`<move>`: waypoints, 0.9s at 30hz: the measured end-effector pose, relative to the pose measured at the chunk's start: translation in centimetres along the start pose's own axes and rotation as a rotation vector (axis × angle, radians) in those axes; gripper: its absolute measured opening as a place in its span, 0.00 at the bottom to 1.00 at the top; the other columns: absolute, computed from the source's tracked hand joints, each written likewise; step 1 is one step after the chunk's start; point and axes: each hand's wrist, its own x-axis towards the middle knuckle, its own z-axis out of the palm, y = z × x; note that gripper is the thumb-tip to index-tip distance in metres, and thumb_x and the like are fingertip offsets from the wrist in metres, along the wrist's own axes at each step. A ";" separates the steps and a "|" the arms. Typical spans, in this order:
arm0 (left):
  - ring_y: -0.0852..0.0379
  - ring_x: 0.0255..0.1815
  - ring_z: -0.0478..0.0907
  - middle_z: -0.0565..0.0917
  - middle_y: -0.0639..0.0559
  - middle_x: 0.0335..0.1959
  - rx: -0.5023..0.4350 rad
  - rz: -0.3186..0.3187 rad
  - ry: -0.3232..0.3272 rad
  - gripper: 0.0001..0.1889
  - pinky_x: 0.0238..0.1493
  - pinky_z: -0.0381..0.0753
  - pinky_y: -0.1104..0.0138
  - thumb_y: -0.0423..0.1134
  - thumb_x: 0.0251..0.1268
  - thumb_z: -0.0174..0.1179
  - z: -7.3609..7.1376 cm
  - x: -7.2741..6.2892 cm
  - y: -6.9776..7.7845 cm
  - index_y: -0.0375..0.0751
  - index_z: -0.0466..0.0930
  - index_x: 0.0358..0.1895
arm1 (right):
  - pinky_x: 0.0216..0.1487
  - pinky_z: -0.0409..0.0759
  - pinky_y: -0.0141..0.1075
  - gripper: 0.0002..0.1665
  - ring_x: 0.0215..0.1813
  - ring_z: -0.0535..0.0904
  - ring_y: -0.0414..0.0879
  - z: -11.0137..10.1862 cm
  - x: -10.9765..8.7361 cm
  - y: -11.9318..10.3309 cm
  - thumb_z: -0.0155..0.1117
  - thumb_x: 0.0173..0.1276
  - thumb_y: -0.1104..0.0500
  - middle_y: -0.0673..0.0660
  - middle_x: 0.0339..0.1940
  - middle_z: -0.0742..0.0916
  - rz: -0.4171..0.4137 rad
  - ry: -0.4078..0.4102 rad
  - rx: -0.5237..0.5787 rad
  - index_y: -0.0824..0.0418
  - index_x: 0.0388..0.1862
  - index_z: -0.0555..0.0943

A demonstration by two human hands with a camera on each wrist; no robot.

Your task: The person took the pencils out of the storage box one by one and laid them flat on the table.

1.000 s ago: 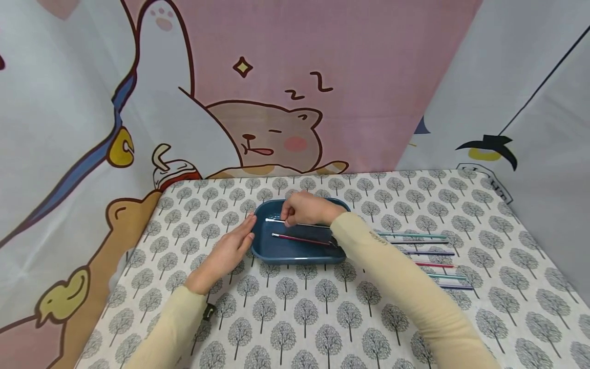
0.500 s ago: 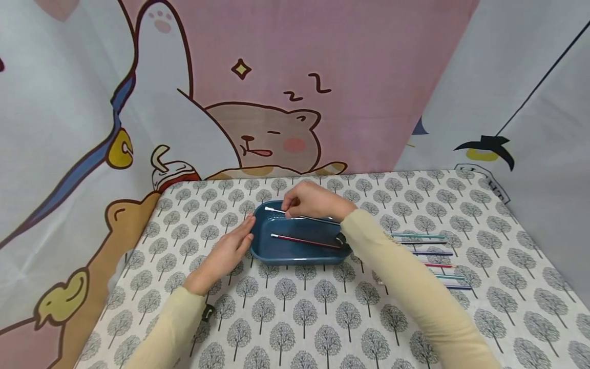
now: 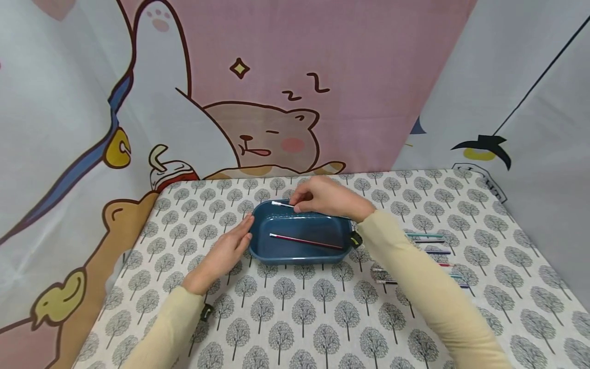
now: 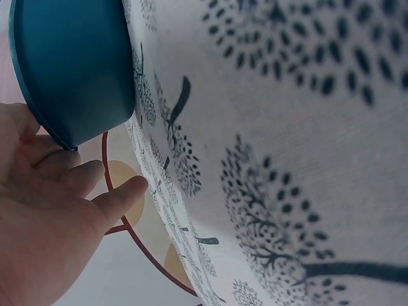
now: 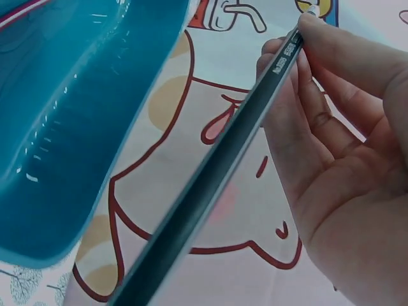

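A dark pencil (image 5: 213,166) with a pale lettered end is pinched between the thumb and fingers of my right hand (image 3: 329,197). In the head view this hand hovers over the back rim of a blue rectangular tray (image 3: 299,260), and the pencil's white tip pokes out left of the fingers. Inside the tray lies a red pencil (image 3: 306,241), slightly slanted, its white end to the left. My left hand (image 3: 225,251) rests its extended fingers against the tray's left rim; the left wrist view shows the thumb (image 4: 124,197) held apart from the tray wall.
To the right, several pencils (image 3: 426,235) lie roughly parallel on the tree-print tablecloth (image 3: 281,318), partly hidden by the right sleeve (image 3: 424,277). Behind the table hangs a curtain (image 3: 369,92) with cartoon animals.
My right hand has lifted the dark pencil from inside the tray, up and back toward the far rim and a little right. The left hand stays at the tray's left rim.
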 end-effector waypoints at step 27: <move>0.37 0.80 0.58 0.55 0.41 0.82 0.000 0.006 0.001 0.28 0.78 0.60 0.45 0.36 0.84 0.49 0.0 0.0 0.0 0.30 0.58 0.80 | 0.38 0.83 0.38 0.07 0.37 0.82 0.40 -2.4 -6.6 1.7 0.73 0.71 0.61 0.44 0.40 0.88 -0.059 0.094 -0.065 0.52 0.45 0.92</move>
